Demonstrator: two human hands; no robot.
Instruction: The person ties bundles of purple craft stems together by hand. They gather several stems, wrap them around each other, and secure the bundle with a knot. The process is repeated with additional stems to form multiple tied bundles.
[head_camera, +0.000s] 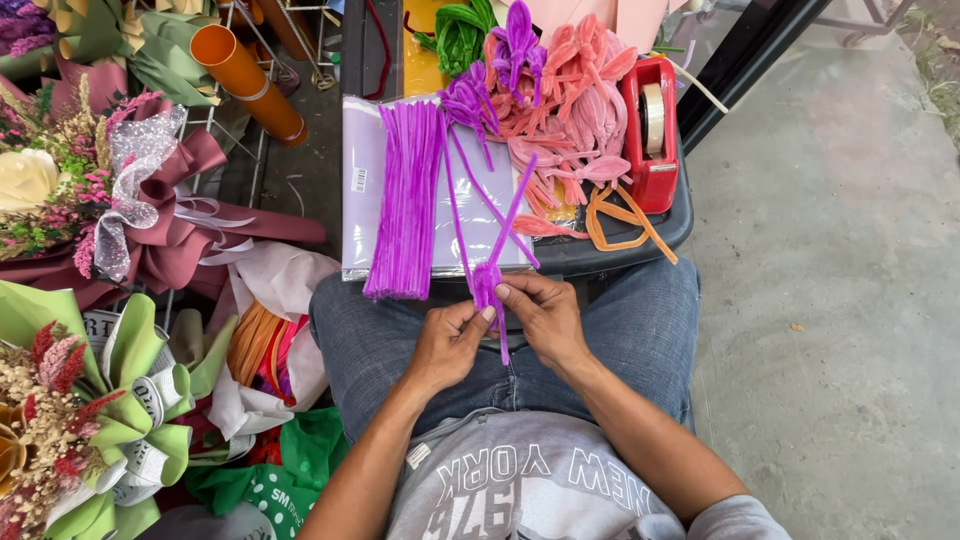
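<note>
While looked down upon from the head camera, shows a dark tray (620, 250) resting just beyond denim-clad knees (400, 340), its near edge close above both hands. Serves as the landmark. Holds, across its left part, a lilac plastic sheet (360, 190) with a straight bundle of purple pipe cleaners (408, 200) lying on it, ends hanging past the tray's near edge. Carries, toward its far middle, a heap of pink pipe-cleaner shapes (575, 110) and some green ones (460, 35), and at its right edge a red tape dispenser (650, 130), with orange strips (620, 215) drooping over the near right rim.

Just below the tray's near edge, shows the left hand (448, 345) and the right hand (545, 318) meeting, both pinching a purple pipe-cleaner twist (487, 280) between thumb and fingertips, its loose stems fanning up over the tray.

Left of the tray, crowds in: wrapped bouquets in maroon paper (170, 230) and green paper (140, 410), an orange tube (245, 80), a bag of orange ribbon (260, 345). Leaves little free room on that side.

Right of the tray, opens onto bare grey concrete floor (840, 300), wide and unobstructed, with a dark slanting bar (740, 60) at the tray's far right corner.
</note>
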